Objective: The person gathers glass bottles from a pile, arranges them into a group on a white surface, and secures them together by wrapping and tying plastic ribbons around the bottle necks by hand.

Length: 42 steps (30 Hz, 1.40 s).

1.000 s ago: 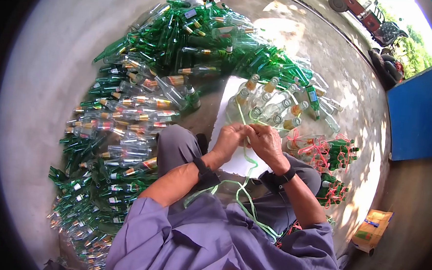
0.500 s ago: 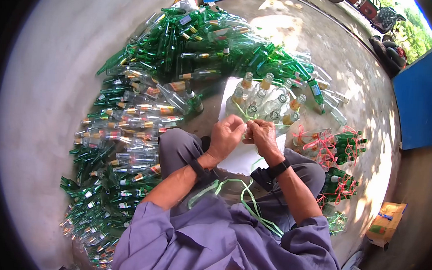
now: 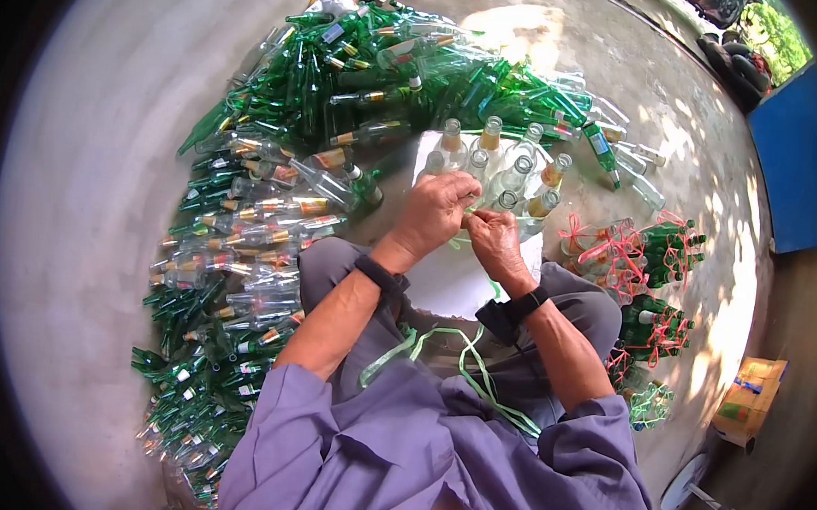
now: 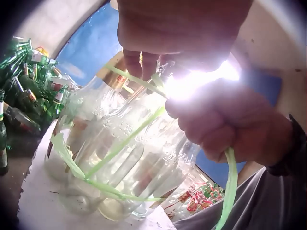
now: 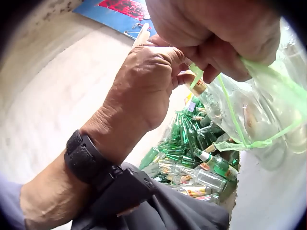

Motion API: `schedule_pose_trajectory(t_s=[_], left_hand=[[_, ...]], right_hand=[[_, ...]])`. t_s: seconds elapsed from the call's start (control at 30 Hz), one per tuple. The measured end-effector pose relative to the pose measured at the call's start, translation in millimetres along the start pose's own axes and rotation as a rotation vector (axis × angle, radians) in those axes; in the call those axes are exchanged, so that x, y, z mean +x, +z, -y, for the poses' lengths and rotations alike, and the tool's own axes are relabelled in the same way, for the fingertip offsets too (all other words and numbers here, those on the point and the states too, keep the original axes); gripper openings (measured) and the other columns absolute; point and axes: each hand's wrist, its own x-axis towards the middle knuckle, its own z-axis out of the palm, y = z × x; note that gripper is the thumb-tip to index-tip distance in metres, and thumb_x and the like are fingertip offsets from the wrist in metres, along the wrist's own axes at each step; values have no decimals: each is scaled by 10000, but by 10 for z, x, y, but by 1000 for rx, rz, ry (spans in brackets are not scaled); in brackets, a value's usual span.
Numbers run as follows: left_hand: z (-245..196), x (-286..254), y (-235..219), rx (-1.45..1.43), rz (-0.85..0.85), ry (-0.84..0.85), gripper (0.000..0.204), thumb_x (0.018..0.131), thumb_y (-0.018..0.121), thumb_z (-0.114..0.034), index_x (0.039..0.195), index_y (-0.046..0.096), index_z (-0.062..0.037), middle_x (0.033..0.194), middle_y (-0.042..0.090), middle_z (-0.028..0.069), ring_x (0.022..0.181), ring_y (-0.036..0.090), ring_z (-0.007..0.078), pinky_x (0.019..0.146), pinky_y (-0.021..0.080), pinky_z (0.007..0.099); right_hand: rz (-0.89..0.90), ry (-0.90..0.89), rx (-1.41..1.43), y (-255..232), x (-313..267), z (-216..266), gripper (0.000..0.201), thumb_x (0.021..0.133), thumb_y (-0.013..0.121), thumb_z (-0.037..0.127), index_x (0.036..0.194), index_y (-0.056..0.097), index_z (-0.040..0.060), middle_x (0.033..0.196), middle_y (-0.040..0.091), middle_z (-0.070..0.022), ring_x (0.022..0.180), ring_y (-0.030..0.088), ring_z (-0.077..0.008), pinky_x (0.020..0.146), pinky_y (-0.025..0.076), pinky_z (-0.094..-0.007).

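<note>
Clear glass bottles (image 3: 524,173) stand upright in a tight cluster on a white board (image 3: 444,285). Pale green plastic twine (image 4: 115,148) runs around their bodies and up over their shoulders. At the near side of the cluster, my left hand (image 3: 437,210) pinches the twine between thumb and fingers, as the right wrist view shows. Just beside it, my right hand (image 3: 497,244) grips the twine in curled fingers, and a tail of it hangs below in the left wrist view. Loose twine (image 3: 468,350) trails across my lap.
Green bottles (image 3: 316,84) lie heaped beyond the board, and rows of clear bottles (image 3: 262,220) lie to the left. Bundles tied with red twine (image 3: 611,261) sit at the right. A yellow box (image 3: 749,398) and blue panel (image 3: 806,156) are farther right.
The hands were together, then drew slightly apart. Now the left hand has risen over the near bottle necks, while the right stays lower, still gripping twine.
</note>
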Motion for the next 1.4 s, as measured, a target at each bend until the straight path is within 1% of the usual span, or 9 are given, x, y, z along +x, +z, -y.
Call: schedule_pose_trajectory(t_s=[0.17, 0.4, 0.47, 0.5, 0.57, 0.67, 0.87, 1.07, 1.4], left_hand=[[-29, 9, -37, -16, 44, -58, 140, 828, 712, -56, 958, 695, -107, 1038, 737, 32, 926, 692, 245, 790, 459, 361], [-64, -32, -38, 114, 5, -98, 128, 847, 730, -132, 971, 707, -153, 1052, 738, -25, 915, 691, 202, 800, 429, 351], [-51, -30, -21, 117, -9, -87, 130, 848, 730, -135, 973, 708, -157, 1050, 737, -28, 922, 689, 200, 802, 431, 352], [-40, -30, -18, 127, -14, -72, 130, 849, 727, -136, 975, 706, -161, 1048, 735, -29, 933, 687, 199, 804, 433, 353], [-18, -38, -10, 137, -21, -60, 131, 850, 725, -137, 976, 704, -164, 1045, 733, -30, 943, 684, 198, 806, 434, 355], [-10, -53, 4, 117, -28, -80, 136, 848, 722, -128, 976, 696, -164, 1043, 731, -30, 960, 680, 199, 812, 436, 358], [25, -48, 5, 79, -22, -81, 139, 841, 719, -107, 968, 686, -151, 1041, 730, -13, 943, 688, 228, 785, 488, 367], [-8, -28, -39, 20, -24, -88, 148, 834, 717, -77, 972, 682, -119, 1033, 727, 28, 925, 697, 266, 799, 544, 378], [-27, -44, -33, -55, -39, -114, 151, 842, 722, -86, 987, 689, -112, 1043, 722, 28, 908, 702, 275, 772, 557, 362]], right_hand=[[-8, -145, -98, -133, -48, 134, 206, 859, 599, 113, 827, 710, -58, 625, 617, -230, 537, 610, -206, 565, 481, -396], [7, -131, -187, -200, -33, 132, 193, 858, 619, 114, 780, 690, -48, 641, 590, -255, 534, 620, -256, 564, 480, -406], [-40, -192, -239, -214, -59, 158, 197, 864, 625, 104, 740, 659, -44, 646, 587, -259, 550, 632, -332, 563, 483, -422], [-40, -192, -243, -232, -64, 168, 197, 864, 625, 104, 740, 659, -44, 646, 587, -259, 550, 632, -332, 563, 483, -422], [-67, -331, -376, -285, -70, 184, 194, 870, 624, 80, 717, 632, -39, 668, 593, -265, 609, 634, -410, 568, 492, -439], [-90, -405, -414, -347, -58, 207, 198, 878, 617, 57, 701, 613, -32, 677, 596, -261, 645, 632, -433, 575, 500, -449], [-65, -356, -525, -473, -81, 382, 214, 889, 637, 82, 704, 607, -21, 687, 596, -252, 653, 620, -441, 584, 494, -470], [-91, -430, -650, -572, -79, 610, 253, 896, 639, 115, 686, 574, -10, 674, 594, -247, 664, 611, -457, 611, 486, -510], [-153, -343, -696, -650, 206, 605, 244, 885, 652, 152, 722, 618, -27, 714, 623, -260, 728, 641, -455, 668, 506, -524]])
